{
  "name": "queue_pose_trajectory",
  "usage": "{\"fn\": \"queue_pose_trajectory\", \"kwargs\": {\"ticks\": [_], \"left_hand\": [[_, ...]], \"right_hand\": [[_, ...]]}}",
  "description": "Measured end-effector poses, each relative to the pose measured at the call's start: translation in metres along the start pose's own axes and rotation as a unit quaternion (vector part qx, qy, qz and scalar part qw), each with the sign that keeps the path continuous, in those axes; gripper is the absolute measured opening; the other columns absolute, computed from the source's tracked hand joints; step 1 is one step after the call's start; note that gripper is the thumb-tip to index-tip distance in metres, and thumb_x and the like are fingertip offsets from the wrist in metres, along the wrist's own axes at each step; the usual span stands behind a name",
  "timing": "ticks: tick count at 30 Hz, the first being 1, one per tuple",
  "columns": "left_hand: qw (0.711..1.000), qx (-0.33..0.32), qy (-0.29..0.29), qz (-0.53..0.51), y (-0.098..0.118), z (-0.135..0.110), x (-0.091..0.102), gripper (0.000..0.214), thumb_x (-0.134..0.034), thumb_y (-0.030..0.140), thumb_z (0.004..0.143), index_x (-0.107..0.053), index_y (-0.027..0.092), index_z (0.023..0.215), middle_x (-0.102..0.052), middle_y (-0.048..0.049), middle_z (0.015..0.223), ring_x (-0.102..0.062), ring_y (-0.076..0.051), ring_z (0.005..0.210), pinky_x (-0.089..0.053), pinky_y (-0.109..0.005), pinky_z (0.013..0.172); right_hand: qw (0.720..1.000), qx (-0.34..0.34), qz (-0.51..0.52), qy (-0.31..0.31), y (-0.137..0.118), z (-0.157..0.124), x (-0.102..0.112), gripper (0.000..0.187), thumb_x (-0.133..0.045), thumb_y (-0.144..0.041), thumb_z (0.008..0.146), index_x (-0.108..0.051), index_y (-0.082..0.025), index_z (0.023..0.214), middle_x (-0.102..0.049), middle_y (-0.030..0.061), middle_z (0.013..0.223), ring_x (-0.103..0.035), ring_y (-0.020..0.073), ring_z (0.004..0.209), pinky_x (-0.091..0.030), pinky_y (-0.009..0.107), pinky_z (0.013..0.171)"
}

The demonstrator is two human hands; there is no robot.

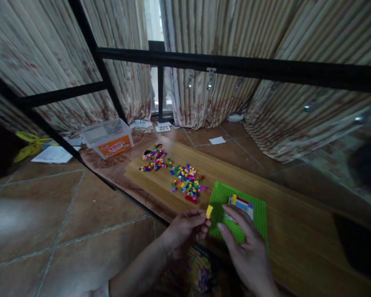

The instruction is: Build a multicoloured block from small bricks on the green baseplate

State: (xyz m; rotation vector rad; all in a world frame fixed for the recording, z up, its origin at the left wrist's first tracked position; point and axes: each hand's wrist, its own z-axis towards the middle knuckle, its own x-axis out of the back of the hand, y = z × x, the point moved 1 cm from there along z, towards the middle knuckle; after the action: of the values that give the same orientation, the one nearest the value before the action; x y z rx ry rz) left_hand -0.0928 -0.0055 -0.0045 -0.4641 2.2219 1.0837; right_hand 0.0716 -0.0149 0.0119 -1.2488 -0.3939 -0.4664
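Observation:
Between the thumb and fingers of my left hand (pixel 188 227) is a yellow toy brick (pixel 209 211), held just off the left edge of a green baseplate (pixel 259 210). My right hand (pixel 247 247) hovers over the baseplate with thumb and forefinger apart and nothing between them. Partly behind its fingers, a low build of white, blue, red and yellow bricks (pixel 244 205) sits on the baseplate. Up and to the left, loose coloured bricks (pixel 188 180) lie in a pile on the wooden board, with a second pile (pixel 154 159) beyond it.
The long wooden board (pixel 284 198) carries the baseplate and bricks. A clear plastic tub (pixel 108 136) with an orange label stands past its far left end. Dark metal bars (pixel 185 60) cross in front of striped curtains (pixel 222 95). A dark flat object (pixel 358 243) lies at right.

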Motion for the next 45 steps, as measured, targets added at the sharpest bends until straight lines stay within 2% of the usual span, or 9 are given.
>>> {"fn": "queue_pose_trajectory", "kwargs": {"ticks": [4,10,22,25,28,30,33,39,45], "left_hand": [[0.997,0.050,-0.053,-0.032,-0.015,0.000,-0.023,0.027,-0.076,0.033,0.067,-0.059,0.013,0.072,-0.053,0.0022,0.067,-0.045,-0.005,0.056,-0.035,-0.019,0.058],[0.992,0.096,-0.048,-0.067,-0.026,-0.001,-0.033,0.021,-0.074,0.027,0.067,-0.058,0.014,0.071,-0.046,0.0045,0.064,-0.042,-0.006,0.056,-0.033,-0.020,0.059],[0.993,0.092,-0.069,0.006,-0.038,0.006,-0.047,0.029,-0.072,0.039,0.069,-0.057,0.015,0.067,-0.044,0.0038,0.064,-0.039,-0.007,0.057,-0.028,-0.021,0.055],[0.996,0.049,-0.048,0.062,-0.035,0.010,-0.051,0.033,-0.070,0.046,0.070,-0.064,0.014,0.074,-0.049,0.0023,0.066,-0.039,-0.007,0.055,-0.028,-0.022,0.054],[0.989,-0.043,0.016,0.140,-0.022,0.023,-0.048,0.037,-0.068,0.048,0.071,-0.069,0.014,0.086,-0.055,0.0006,0.071,-0.039,-0.006,0.054,-0.030,-0.022,0.053],[0.974,-0.106,0.067,0.189,-0.011,0.037,-0.044,0.035,-0.067,0.046,0.071,-0.069,0.014,0.088,-0.056,0.0007,0.072,-0.040,-0.006,0.053,-0.030,-0.022,0.053],[0.943,-0.172,0.122,0.257,0.005,0.061,-0.039,0.027,-0.066,0.038,0.073,-0.070,0.016,0.087,-0.059,0.0009,0.072,-0.044,-0.008,0.057,-0.033,-0.021,0.055],[0.927,-0.203,0.083,0.305,0.015,0.096,-0.044,0.021,-0.062,0.030,0.077,-0.070,0.016,0.090,-0.067,-0.0020,0.083,-0.056,-0.013,0.072,-0.042,-0.023,0.067],[0.928,-0.205,0.016,0.310,0.008,0.114,-0.048,0.021,-0.060,0.031,0.079,-0.070,0.015,0.089,-0.068,-0.0029,0.086,-0.058,-0.014,0.079,-0.044,-0.026,0.077]], "right_hand": [[0.999,-0.022,0.031,0.001,-0.002,-0.006,0.000,0.037,-0.060,-0.038,0.081,-0.060,-0.028,0.117,-0.059,0.0065,0.121,-0.056,0.0232,0.112,-0.048,0.042,0.094],[0.999,-0.025,0.042,0.014,0.007,-0.014,0.012,0.031,-0.062,-0.036,0.080,-0.062,-0.029,0.111,-0.062,0.0039,0.115,-0.059,0.0211,0.106,-0.050,0.037,0.090],[1.000,0.008,-0.010,0.013,0.024,-0.021,0.032,0.031,-0.059,-0.038,0.083,-0.061,-0.029,0.113,-0.060,0.0061,0.117,-0.058,0.0227,0.108,-0.050,0.041,0.091],[0.999,0.009,-0.030,0.026,0.030,-0.012,0.039,0.031,-0.057,-0.040,0.085,-0.061,-0.028,0.113,-0.060,0.0060,0.117,-0.056,0.0227,0.109,-0.048,0.041,0.093],[0.997,0.000,-0.039,0.060,0.043,0.011,0.047,0.030,-0.055,-0.042,0.085,-0.063,-0.027,0.110,-0.058,0.0057,0.118,-0.054,0.0220,0.111,-0.043,0.042,0.097],[0.997,0.004,-0.034,0.072,0.056,0.030,0.050,0.030,-0.055,-0.043,0.085,-0.064,-0.026,0.107,-0.058,0.0057,0.116,-0.054,0.0214,0.110,-0.041,0.042,0.098],[0.998,0.026,-0.036,0.035,0.075,0.054,0.047,0.030,-0.057,-0.044,0.084,-0.066,-0.025,0.105,-0.056,0.0058,0.117,-0.052,0.0220,0.111,-0.040,0.043,0.099],[0.997,0.041,-0.043,-0.042,0.086,0.068,0.038,0.029,-0.059,-0.042,0.083,-0.066,-0.027,0.106,-0.055,0.0054,0.120,-0.050,0.0229,0.113,-0.039,0.046,0.099],[0.998,0.034,-0.036,-0.043,0.086,0.067,0.034,0.028,-0.060,-0.042,0.082,-0.067,-0.026,0.105,-0.057,0.0048,0.118,-0.051,0.0216,0.111,-0.040,0.042,0.098]]}}
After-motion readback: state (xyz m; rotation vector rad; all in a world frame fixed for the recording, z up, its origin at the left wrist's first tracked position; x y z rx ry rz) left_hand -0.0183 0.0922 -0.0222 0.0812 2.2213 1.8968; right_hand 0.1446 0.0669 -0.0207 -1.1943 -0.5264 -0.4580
